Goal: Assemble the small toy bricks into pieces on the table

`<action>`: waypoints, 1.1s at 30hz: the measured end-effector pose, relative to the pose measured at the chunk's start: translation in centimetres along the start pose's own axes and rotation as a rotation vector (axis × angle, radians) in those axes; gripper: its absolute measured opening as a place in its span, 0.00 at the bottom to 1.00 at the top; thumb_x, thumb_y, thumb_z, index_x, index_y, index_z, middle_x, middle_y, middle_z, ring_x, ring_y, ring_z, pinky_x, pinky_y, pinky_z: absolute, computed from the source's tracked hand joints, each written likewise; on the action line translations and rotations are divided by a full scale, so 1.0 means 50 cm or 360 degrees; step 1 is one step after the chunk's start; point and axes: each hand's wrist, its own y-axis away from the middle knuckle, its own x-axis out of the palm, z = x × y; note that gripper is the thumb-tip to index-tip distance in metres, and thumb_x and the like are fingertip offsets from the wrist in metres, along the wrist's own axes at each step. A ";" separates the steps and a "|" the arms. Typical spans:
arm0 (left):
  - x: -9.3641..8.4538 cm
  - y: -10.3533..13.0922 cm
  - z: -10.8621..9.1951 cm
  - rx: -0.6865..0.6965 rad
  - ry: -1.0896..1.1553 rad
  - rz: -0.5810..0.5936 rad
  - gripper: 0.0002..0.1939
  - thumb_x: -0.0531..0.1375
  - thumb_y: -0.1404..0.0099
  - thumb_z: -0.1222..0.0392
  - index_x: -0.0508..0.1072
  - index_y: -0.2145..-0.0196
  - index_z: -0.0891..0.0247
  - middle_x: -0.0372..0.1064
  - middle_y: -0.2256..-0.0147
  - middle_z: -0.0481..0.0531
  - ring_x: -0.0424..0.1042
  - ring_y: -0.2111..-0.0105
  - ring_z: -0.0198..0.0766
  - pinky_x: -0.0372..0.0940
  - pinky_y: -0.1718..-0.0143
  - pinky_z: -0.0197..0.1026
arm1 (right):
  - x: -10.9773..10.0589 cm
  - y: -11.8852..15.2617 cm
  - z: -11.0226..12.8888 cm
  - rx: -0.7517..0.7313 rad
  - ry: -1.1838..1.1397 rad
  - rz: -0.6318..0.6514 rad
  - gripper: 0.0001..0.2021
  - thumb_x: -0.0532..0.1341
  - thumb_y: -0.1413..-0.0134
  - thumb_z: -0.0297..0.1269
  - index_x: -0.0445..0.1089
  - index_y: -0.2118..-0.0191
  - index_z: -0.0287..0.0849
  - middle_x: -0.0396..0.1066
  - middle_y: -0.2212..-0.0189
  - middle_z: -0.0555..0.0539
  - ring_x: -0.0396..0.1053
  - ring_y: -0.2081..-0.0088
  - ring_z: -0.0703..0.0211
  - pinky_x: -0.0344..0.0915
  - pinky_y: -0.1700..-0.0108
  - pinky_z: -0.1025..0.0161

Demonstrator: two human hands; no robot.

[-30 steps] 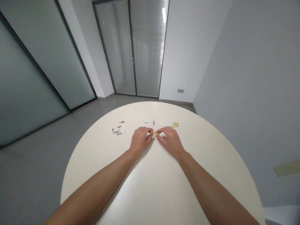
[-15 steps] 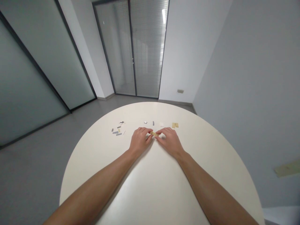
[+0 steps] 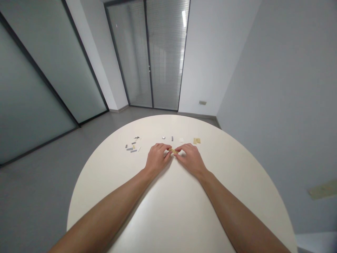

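Note:
My left hand [image 3: 158, 154] and my right hand [image 3: 191, 158] meet near the middle of the white table [image 3: 168, 211]. Between their fingertips is a small yellowish tan piece [image 3: 173, 150], pinched at its left end by the left thumb and fingers and at its right end by the right ones. Fingers cover both ends, and its exact kind is too small to make out. Just beyond the hands lie a small grey block [image 3: 172, 138], a little silvery piece [image 3: 163, 137] and a thin white square [image 3: 181, 140].
Left of my hands, several small grey pieces [image 3: 133, 151] are scattered with a dark piece [image 3: 137, 137] and a thin white stick [image 3: 139, 149]. Flat tan pieces [image 3: 198, 140] lie to the right, beyond my right hand. The table's rounded far edge faces a glass partition [image 3: 165, 63].
The tan piece has turned very slightly between my fingertips. Both hands and the loose pieces stay where they were.

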 end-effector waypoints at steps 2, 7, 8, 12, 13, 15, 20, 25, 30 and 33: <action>0.000 0.000 0.000 0.0004 0.0006 -0.0007 0.06 0.60 0.32 0.61 0.75 0.58 0.60 0.76 0.60 0.51 0.71 0.56 0.45 0.64 0.53 0.48 | 0.001 0.000 0.000 0.0000 0.0002 0.0002 0.04 0.66 0.42 0.38 0.73 0.62 0.46 0.77 0.63 0.48 0.70 0.56 0.52 0.61 0.53 0.55; -0.001 -0.001 -0.002 0.0008 0.0010 -0.0015 0.06 0.59 0.31 0.60 0.75 0.58 0.60 0.76 0.60 0.51 0.71 0.56 0.44 0.64 0.53 0.47 | 0.001 0.001 -0.001 0.0002 0.0008 0.0009 0.04 0.67 0.42 0.37 0.73 0.62 0.46 0.77 0.63 0.48 0.70 0.57 0.52 0.61 0.53 0.55; -0.001 -0.001 -0.003 0.0006 0.0009 -0.0016 0.06 0.59 0.31 0.61 0.75 0.58 0.60 0.76 0.60 0.51 0.71 0.57 0.44 0.64 0.53 0.47 | 0.001 0.001 -0.001 0.0002 0.0009 0.0010 0.04 0.67 0.42 0.37 0.73 0.62 0.46 0.78 0.63 0.48 0.70 0.56 0.52 0.61 0.53 0.55; -0.001 -0.002 -0.004 0.0005 0.0003 -0.0017 0.06 0.58 0.31 0.61 0.75 0.58 0.60 0.77 0.60 0.51 0.71 0.56 0.44 0.64 0.53 0.47 | 0.001 0.001 -0.002 0.0002 0.0007 0.0014 0.05 0.67 0.43 0.37 0.73 0.62 0.46 0.78 0.62 0.49 0.70 0.56 0.52 0.61 0.53 0.55; -0.001 -0.002 -0.004 0.0007 0.0001 -0.0017 0.07 0.58 0.31 0.61 0.75 0.58 0.60 0.77 0.60 0.51 0.71 0.56 0.44 0.64 0.53 0.47 | 0.001 0.000 -0.002 0.0001 0.0007 0.0016 0.04 0.67 0.43 0.37 0.73 0.62 0.46 0.78 0.62 0.49 0.70 0.56 0.52 0.61 0.53 0.55; -0.001 -0.001 -0.004 0.0008 -0.0010 -0.0015 0.07 0.58 0.31 0.61 0.75 0.57 0.60 0.77 0.60 0.52 0.71 0.57 0.44 0.64 0.53 0.48 | 0.002 0.000 -0.002 0.0001 0.0011 0.0013 0.04 0.67 0.43 0.37 0.73 0.62 0.46 0.78 0.62 0.49 0.71 0.56 0.52 0.61 0.53 0.55; 0.000 -0.001 -0.002 0.0014 -0.0032 -0.0001 0.09 0.58 0.32 0.63 0.76 0.56 0.60 0.77 0.59 0.52 0.71 0.56 0.45 0.65 0.52 0.48 | 0.004 0.001 -0.003 -0.0002 0.0016 0.0013 0.05 0.68 0.44 0.36 0.74 0.61 0.46 0.78 0.62 0.49 0.71 0.57 0.52 0.62 0.53 0.55; 0.001 -0.001 -0.003 0.0004 -0.0034 0.0003 0.09 0.58 0.31 0.63 0.76 0.55 0.60 0.77 0.58 0.52 0.71 0.55 0.45 0.65 0.52 0.49 | 0.002 0.002 -0.004 0.0005 0.0010 0.0009 0.06 0.68 0.44 0.36 0.74 0.60 0.47 0.78 0.62 0.49 0.71 0.56 0.52 0.62 0.52 0.55; 0.003 -0.001 0.002 0.0011 -0.0054 0.0018 0.10 0.58 0.32 0.65 0.76 0.55 0.60 0.77 0.59 0.52 0.71 0.56 0.45 0.65 0.53 0.48 | 0.005 0.001 -0.007 0.0024 0.0025 0.0001 0.05 0.67 0.43 0.36 0.75 0.60 0.47 0.78 0.61 0.49 0.70 0.55 0.52 0.62 0.51 0.54; 0.007 0.000 0.008 0.0022 -0.0072 0.0035 0.11 0.58 0.32 0.65 0.76 0.54 0.60 0.77 0.59 0.52 0.71 0.56 0.45 0.65 0.53 0.48 | 0.005 0.001 -0.009 0.0030 0.0030 -0.0008 0.04 0.66 0.42 0.36 0.76 0.60 0.47 0.78 0.61 0.48 0.70 0.55 0.51 0.62 0.51 0.53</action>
